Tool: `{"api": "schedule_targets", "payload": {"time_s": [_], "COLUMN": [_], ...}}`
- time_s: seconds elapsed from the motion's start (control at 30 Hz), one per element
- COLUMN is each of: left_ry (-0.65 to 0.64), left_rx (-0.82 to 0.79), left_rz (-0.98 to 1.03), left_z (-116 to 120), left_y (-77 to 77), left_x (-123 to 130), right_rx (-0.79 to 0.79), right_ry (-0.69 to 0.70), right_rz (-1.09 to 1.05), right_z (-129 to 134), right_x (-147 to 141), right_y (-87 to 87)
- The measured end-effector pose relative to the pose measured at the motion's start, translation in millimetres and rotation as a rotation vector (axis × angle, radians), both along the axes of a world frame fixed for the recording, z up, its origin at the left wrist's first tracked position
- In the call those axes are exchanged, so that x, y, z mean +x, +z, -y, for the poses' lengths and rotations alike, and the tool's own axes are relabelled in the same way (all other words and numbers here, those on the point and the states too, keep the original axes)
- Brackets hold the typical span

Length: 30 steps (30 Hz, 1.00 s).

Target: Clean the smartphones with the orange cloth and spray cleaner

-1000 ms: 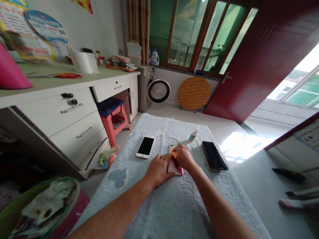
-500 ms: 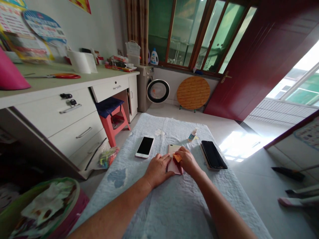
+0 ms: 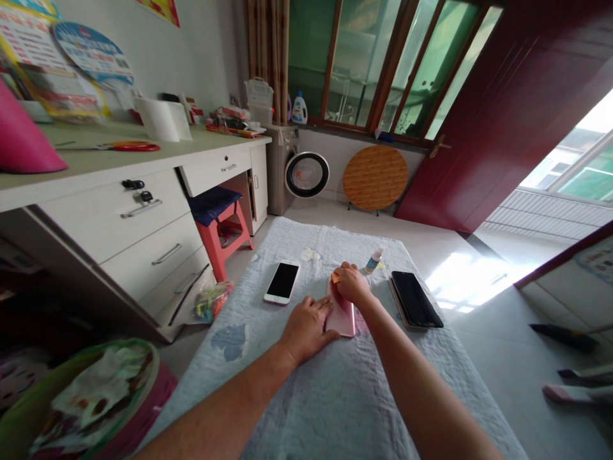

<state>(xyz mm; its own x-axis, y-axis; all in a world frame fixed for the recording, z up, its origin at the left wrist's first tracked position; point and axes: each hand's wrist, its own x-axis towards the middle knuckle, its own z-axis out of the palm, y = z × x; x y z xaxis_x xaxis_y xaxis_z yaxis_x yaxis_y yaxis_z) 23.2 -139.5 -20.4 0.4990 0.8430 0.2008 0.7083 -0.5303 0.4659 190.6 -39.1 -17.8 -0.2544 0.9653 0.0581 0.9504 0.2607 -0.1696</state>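
Observation:
A pink phone (image 3: 341, 318) lies back up on the cloth-covered table (image 3: 297, 396). My left hand (image 3: 306, 327) rests along its left edge, thumb and fingers apart, steadying it. Bunched in the fingers of my right hand (image 3: 352, 283) is an orange cloth (image 3: 335, 278), pressed on the phone's far end, which the hand partly hides. To the left lies a white phone (image 3: 282, 282) with a dark screen. A small spray bottle (image 3: 374, 260) stands beyond my right hand. At the right, a black phone (image 3: 416, 300) sits on top of another flat device.
On the left are a white desk (image 3: 143, 223), a red stool (image 3: 223, 233) and a waste basket (image 3: 156, 383). Beyond the table stand a washing machine (image 3: 282, 172) with its door open and a round wooden board (image 3: 375, 177). A red door (image 3: 454, 140) is at the right.
My right hand has moved with the orange cloth from the middle of the pink phone to its far end. My left hand stays at the phone's left edge. The view has shifted slightly.

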Motion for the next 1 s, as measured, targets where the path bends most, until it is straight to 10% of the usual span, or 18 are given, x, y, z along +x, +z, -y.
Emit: {"api": "schedule_targets", "payload": {"time_s": [0.5,1.0], "left_ry": [0.01,0.014], "left_rx": [0.003,0.008], "left_rz": [-0.027,-0.036], "left_z": [0,-6], "left_y": [-2.6,-8.8], "left_x": [0,-2], "right_rx": [0.032,-0.058], "right_ry": [-0.136,0.113], "right_rz": [-0.08,-0.362], "right_z": [32,125], "right_x": [35,14], "right_y": [-5.4,11.4]}}
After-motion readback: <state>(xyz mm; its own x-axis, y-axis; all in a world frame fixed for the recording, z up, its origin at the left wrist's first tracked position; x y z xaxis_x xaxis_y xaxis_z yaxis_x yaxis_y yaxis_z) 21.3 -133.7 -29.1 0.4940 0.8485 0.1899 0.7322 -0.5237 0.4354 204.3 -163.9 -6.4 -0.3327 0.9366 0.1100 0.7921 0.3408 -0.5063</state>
